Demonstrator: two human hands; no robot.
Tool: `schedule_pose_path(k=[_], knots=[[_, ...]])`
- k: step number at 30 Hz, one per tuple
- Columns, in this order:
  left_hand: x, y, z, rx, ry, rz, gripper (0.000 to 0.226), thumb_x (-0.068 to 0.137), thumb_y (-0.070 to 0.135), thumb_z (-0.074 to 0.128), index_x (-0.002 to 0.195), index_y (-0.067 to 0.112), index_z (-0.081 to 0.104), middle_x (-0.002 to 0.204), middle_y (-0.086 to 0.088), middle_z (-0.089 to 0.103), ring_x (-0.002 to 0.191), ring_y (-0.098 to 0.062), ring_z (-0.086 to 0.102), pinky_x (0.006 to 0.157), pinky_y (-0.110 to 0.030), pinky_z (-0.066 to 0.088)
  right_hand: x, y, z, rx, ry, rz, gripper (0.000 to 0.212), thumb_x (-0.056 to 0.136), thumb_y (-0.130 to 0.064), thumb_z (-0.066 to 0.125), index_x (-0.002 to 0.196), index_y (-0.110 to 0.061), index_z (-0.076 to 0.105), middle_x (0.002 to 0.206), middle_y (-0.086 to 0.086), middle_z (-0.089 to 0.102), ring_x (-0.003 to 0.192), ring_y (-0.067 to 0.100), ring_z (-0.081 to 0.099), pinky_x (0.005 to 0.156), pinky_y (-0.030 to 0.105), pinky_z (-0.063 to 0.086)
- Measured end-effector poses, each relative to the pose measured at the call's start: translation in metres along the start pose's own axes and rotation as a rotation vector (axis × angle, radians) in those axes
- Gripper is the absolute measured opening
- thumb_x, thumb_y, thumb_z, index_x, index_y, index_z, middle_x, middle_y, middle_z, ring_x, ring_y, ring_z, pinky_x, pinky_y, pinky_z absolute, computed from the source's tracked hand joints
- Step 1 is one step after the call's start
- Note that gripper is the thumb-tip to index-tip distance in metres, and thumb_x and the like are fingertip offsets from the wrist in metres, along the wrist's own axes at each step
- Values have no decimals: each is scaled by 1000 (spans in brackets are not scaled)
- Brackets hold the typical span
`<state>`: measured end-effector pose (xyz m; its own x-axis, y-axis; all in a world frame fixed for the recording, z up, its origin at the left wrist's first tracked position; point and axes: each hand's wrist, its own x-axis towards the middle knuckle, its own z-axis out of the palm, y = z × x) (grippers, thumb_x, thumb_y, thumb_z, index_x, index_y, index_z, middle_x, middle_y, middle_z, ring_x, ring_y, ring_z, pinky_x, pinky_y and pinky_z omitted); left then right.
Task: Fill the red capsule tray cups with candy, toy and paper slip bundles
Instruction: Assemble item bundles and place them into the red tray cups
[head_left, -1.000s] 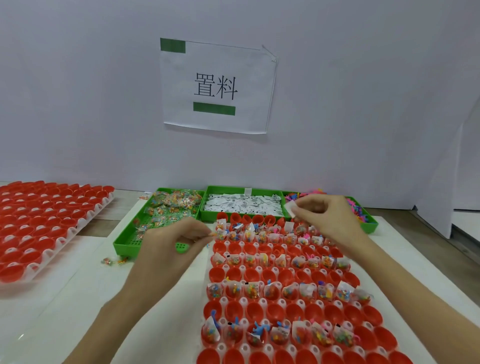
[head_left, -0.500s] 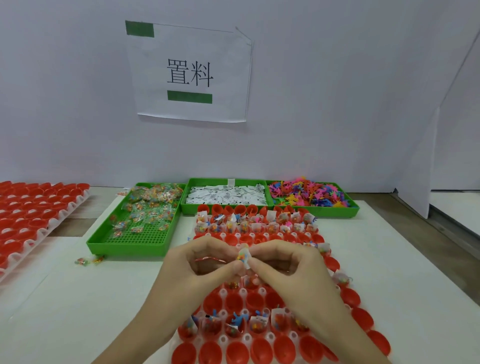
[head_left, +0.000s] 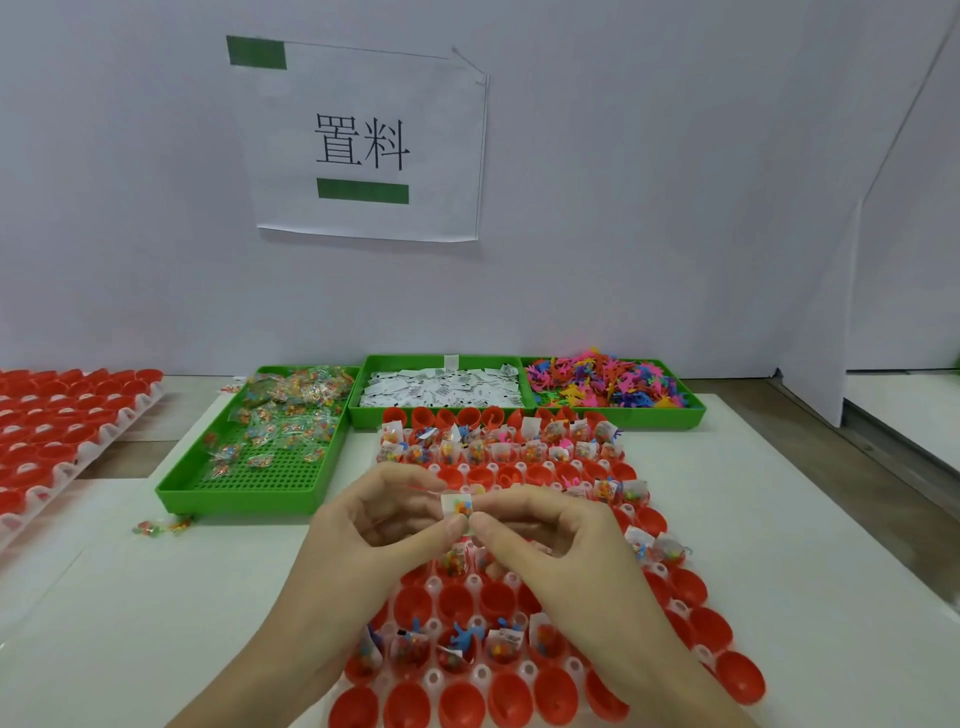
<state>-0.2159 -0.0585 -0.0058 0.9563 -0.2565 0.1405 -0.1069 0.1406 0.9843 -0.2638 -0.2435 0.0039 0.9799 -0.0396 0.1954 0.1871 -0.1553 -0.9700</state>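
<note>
— Where's the bundle?
— Both hands pinch it: left hand (head_left: 379, 525), right hand (head_left: 545, 540), one small white paper-and-candy bundle (head_left: 457, 505), held over the red plastic capsule tray (head_left: 727, 670) mid-bench.
— Where next?
— Probably straight down; bare cups lie just beneath, nearer the bench's front edge.

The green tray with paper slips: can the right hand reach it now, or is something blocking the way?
Probably not at once: nothing stands before the slip tray, but the right hand and left hand both pinch a small bundle.
</note>
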Motion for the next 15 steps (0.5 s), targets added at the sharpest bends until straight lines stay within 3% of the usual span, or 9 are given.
schedule_pose_path(k=[2, 5, 9, 15], knots=[[-1, 3, 0, -6, -12, -1, 38, 68, 16, 90, 103, 19, 75, 86, -13, 74, 80, -18, 73, 74, -20, 57, 0, 1, 0, 14, 23, -10, 9, 91, -21, 75, 97, -25, 80, 89, -2, 78, 81, 15, 74, 77, 24, 58], [-3, 10, 0, 81, -65, 25, 29, 69, 21, 90, 96, 18, 80, 85, -8, 77, 79, -17, 75, 73, -17, 57, 1, 1, -1, 14, 56, -26, 10, 92, -16, 74, 97, -21, 80, 87, 1, 78, 77, 17, 74, 74, 24, 58], [-5, 15, 0, 154, -72, 64, 18, 75, 23, 86, 91, 17, 81, 85, -9, 78, 79, -20, 77, 71, -17, 57, 1, 2, 0, -65, 20, -102, 12, 93, -15, 73, 99, -24, 80, 88, -3, 77, 83, 15, 73, 76, 25, 59], [-5, 18, -3, 168, -63, 71, 17, 73, 27, 85, 87, 18, 81, 83, -9, 78, 77, -20, 76, 68, -17, 57, 6, -2, -7, -100, -78, -96, 12, 94, -20, 72, 102, -27, 79, 90, -3, 78, 82, 14, 74, 75, 24, 59]])
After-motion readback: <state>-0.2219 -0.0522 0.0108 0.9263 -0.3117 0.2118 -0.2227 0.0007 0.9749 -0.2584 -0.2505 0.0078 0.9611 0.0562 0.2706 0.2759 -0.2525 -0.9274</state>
